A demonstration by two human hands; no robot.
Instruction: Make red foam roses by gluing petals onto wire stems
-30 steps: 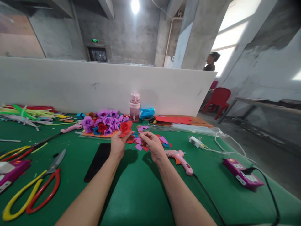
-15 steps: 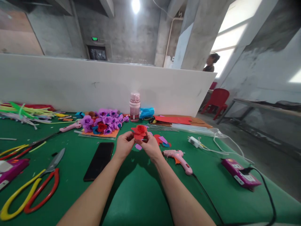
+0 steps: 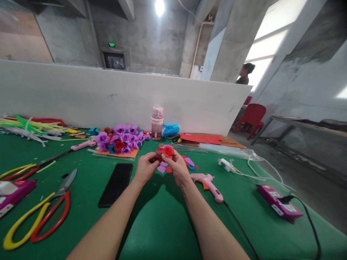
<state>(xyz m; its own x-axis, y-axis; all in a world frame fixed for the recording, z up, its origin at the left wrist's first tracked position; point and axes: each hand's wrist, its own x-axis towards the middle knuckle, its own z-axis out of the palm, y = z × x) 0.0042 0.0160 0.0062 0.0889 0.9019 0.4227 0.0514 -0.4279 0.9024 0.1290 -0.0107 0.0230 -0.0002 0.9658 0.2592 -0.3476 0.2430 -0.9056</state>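
Observation:
A red paper flower (image 3: 168,151) is held up over the green table, between my two hands. My left hand (image 3: 147,167) pinches its left edge with thumb and fingertips. On the other side, my right hand (image 3: 177,169) has its fingers behind the flower and its thumb in front. Beneath and beyond the hands lie loose purple petals (image 3: 162,168) and red and blue pieces (image 3: 193,167). A pink glue gun (image 3: 208,183) rests close to my right wrist, its cord trailing toward the front. A black phone (image 3: 116,185) lies left of my left forearm.
Scissors (image 3: 65,186) lie at the left, near a pile of purple paper flowers (image 3: 126,138) and another pink glue gun (image 3: 84,144). A pink bottle (image 3: 157,124) stands at the back before a white partition (image 3: 81,94). A purple power strip (image 3: 279,203) with cords sits right.
The red flower has turned in my hands and shifted slightly right. My right thumb now lies across its front. The whole view has swung slightly left.

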